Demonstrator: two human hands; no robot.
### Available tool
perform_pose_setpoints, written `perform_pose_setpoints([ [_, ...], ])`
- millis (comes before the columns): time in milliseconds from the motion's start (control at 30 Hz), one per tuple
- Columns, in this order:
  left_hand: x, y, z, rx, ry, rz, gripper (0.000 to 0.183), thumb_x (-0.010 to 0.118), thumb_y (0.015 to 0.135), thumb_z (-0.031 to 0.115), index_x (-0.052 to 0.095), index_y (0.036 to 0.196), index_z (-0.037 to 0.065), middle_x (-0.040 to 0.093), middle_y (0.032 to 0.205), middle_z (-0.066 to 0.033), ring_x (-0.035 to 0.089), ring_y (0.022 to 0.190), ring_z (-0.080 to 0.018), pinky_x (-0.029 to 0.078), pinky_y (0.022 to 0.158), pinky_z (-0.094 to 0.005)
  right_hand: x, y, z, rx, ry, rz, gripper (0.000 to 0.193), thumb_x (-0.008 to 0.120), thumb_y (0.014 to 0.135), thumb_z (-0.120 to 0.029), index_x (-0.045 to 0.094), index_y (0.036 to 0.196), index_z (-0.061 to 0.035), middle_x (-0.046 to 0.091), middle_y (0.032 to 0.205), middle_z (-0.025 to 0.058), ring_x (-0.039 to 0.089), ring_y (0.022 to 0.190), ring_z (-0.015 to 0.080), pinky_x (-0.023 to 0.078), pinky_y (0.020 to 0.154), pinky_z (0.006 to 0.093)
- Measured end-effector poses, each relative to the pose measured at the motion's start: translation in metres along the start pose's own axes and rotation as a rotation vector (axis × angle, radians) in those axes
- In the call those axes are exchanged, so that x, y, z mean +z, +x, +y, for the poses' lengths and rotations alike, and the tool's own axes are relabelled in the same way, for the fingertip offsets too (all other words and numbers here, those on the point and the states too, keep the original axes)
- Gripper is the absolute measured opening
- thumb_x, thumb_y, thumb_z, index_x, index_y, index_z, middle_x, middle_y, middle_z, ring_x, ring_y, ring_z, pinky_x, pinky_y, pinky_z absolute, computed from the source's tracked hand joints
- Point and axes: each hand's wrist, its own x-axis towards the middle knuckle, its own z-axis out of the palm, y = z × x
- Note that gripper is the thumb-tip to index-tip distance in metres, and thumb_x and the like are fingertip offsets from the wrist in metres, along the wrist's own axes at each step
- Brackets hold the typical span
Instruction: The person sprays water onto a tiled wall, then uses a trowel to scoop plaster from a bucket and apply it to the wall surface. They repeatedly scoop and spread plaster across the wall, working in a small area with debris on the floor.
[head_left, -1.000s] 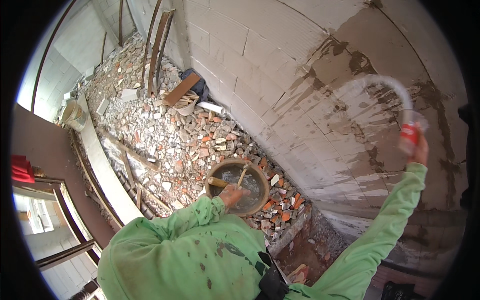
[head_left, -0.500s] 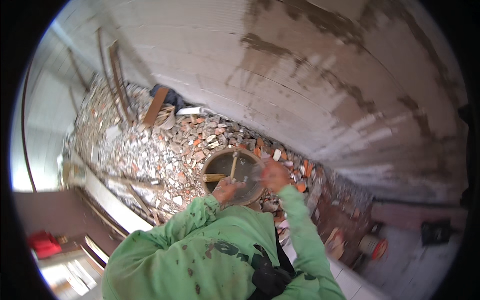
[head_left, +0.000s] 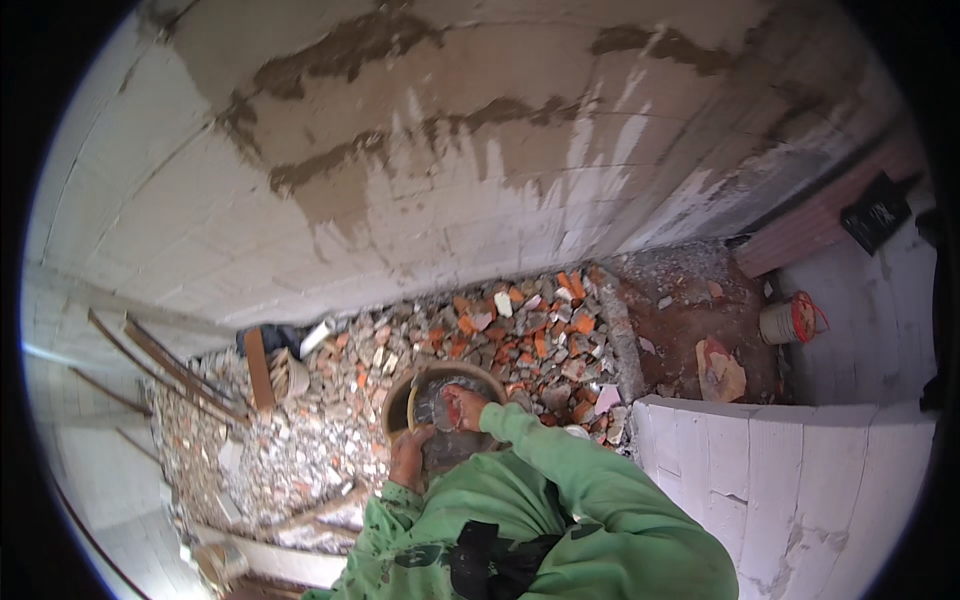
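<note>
A round brown tub (head_left: 394, 398) holding grey, murky water (head_left: 440, 383) stands right in front of me on the rubble. My left hand (head_left: 408, 456) is at the tub's near left rim, its fingers wrapped round a slim wooden-handled tool (head_left: 413, 404). That tool points away from me over the water, and I cannot make out its working end. Inside the tub's right side, my right hand (head_left: 463, 406) is low over the water. Its fingers point down and are partly blurred, so whether they hold anything does not show.
Broken brick and stone rubble (head_left: 300, 430) surrounds the tub. Beyond rises a pale block wall (head_left: 430, 215) with damp mortar streaks. A low block wall (head_left: 745, 450) is at the right, with a bucket (head_left: 788, 320) behind it. Wooden poles (head_left: 180, 365) lean at the left near a brown board (head_left: 259, 370).
My view has swung to the right. My right hand has come from the tub's right rim in over the water. My left hand still grips the wooden-handled tool, lower beside the rim.
</note>
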Motion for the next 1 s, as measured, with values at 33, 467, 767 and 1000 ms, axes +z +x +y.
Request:
perform_pose_setpoints([
  [33,0.001,0.002,0.002,-0.017,0.037,-0.017,0.014,0.059,0.084,0.016,0.063,0.080,0.003,0.050,0.056,0.0010,0.046,0.042,-0.0117,0.038,0.040,-0.0268,-0.016,-0.005,-0.004,-0.084,0.330,0.082,0.085,0.086,0.061,-0.018,0.040,0.131,-0.0062,0.050,0.121,0.0098,0.050,0.113,0.0248,0.039,0.097,0.0394],
  [467,0.013,-0.010,0.026,-0.088,0.019,-0.115,0.028,0.055,0.088,0.017,0.041,0.064,0.017,0.031,0.049,0.0046,0.029,0.037,-0.0111,0.027,0.037,-0.0297,-0.315,0.000,-0.246,-0.415,0.664,1.118,0.053,0.086,0.065,-0.038,0.063,0.098,-0.0026,0.066,0.089,0.0069,0.062,0.070,0.0135,0.052,0.059,0.0295],
  [767,0.023,-0.010,0.023,-0.065,0.034,-0.181,0.015,0.060,0.085,0.015,0.053,0.074,0.008,0.043,0.055,0.0032,0.042,0.044,-0.0108,0.036,0.042,-0.0294,-0.081,-0.026,-0.106,0.000,-0.401,0.139,0.072,0.072,0.073,-0.023,0.040,0.136,-0.0133,0.060,0.118,0.0160,0.055,0.113,0.0354,0.039,0.099,0.0491],
  [1000,0.020,-0.008,-0.003,0.052,0.369,-0.203,0.018,0.063,0.084,0.015,0.053,0.071,0.008,0.044,0.056,0.0032,0.039,0.046,-0.0096,0.034,0.046,-0.0275,0.024,0.006,0.013,-0.061,-1.304,-0.097,0.039,0.041,0.096,-0.020,0.043,0.134,-0.0104,0.044,0.138,0.0135,0.037,0.130,0.0322,0.022,0.111,0.0486],
])
